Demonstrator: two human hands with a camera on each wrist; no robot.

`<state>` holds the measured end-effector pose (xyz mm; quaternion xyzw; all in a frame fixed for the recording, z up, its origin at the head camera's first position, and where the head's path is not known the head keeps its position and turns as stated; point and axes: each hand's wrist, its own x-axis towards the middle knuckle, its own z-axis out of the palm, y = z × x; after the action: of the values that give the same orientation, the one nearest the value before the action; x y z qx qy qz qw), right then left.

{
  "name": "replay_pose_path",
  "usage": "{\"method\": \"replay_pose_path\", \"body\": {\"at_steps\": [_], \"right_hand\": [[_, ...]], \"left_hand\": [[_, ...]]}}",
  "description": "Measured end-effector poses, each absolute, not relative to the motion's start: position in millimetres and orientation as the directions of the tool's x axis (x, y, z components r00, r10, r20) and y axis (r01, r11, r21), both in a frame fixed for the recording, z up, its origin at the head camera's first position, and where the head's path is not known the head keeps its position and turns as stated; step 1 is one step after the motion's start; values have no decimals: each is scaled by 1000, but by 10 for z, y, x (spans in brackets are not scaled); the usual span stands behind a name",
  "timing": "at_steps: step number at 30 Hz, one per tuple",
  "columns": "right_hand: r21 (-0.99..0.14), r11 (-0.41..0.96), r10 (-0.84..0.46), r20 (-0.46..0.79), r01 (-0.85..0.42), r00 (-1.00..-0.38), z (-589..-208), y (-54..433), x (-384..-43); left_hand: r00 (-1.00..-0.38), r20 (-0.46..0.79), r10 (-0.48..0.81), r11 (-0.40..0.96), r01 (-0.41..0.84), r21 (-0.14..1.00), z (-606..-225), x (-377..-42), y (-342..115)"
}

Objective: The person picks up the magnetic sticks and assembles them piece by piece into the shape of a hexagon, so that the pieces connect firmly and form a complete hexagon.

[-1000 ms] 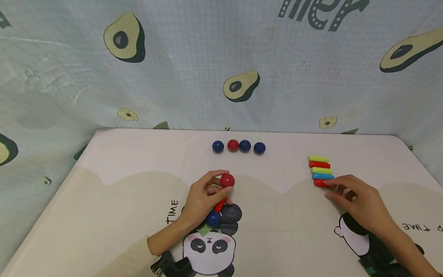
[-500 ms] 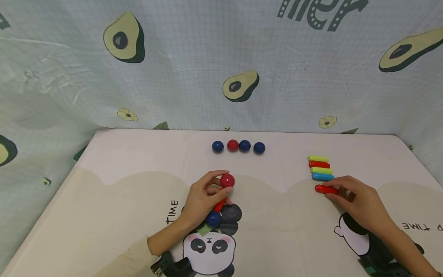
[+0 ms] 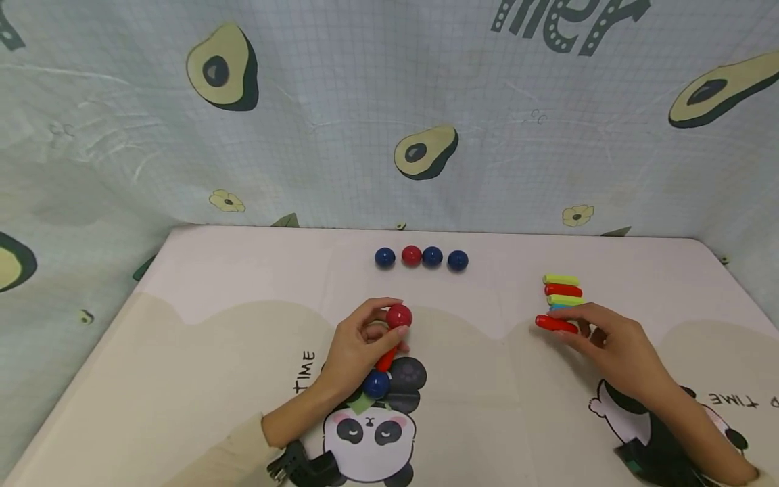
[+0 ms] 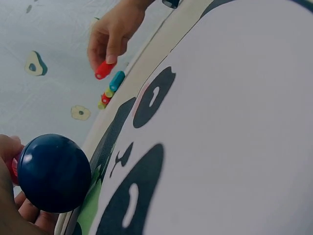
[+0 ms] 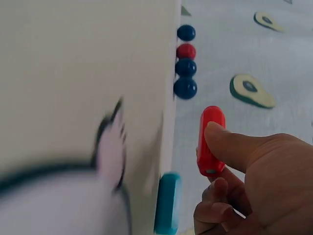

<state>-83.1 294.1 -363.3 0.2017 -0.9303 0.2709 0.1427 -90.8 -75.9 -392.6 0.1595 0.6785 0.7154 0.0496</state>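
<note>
A: What is spread widest here?
B: A pale sheet printed with avocados is hung behind everything. Before it the counter is seen, covered in cream and pale pink, with a panda print at the near side.

A: And how are the hands placed?
B: The left hand is held just beyond the panda's face, its fingers and thumb curled in a grip. The right hand is held well apart from it, thumb and fingers brought together in a pinch.

A: What is gripped by each?
B: By the left, a red rod is held, partly hidden by the thumb, with a red ball at its far end and a blue ball at its near end. By the right, a second red rod is pinched, raised above the counter.

A: Are more rods laid out?
B: Four are lined up side by side near the right fingertips: a lime rod farthest, then a third red rod, another lime rod and a blue rod, partly covered by the fingers.

A: And the loose balls?
B: Four are set in a row along the far side, from left to right: blue, red, blue, blue. The middle two are placed closest together.
</note>
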Motion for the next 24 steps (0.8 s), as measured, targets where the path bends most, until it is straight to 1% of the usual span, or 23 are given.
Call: {"method": "replay_pose_path", "body": {"at_steps": [6, 13, 20, 24], "right_hand": [[-509, 704, -343, 366, -495, -865, -3555, 2616, -950], [-513, 670, -392, 370, -537, -842, -3531, 2265, -1096], [-562, 647, -421, 299, -515, -856, -3482, 1990, -1197], [-575, 629, -455, 272, -523, -848, -3458, 1856, -1245]], "left_hand": [[-946, 166, 277, -54, 158, 986, -3938, -915, -761], [-948, 169, 270, -46, 163, 986, -3939, -918, -760], [-950, 163, 266, -51, 155, 987, -3925, -919, -758], [-952, 155, 263, -39, 150, 988, -3927, -919, -759]]}}
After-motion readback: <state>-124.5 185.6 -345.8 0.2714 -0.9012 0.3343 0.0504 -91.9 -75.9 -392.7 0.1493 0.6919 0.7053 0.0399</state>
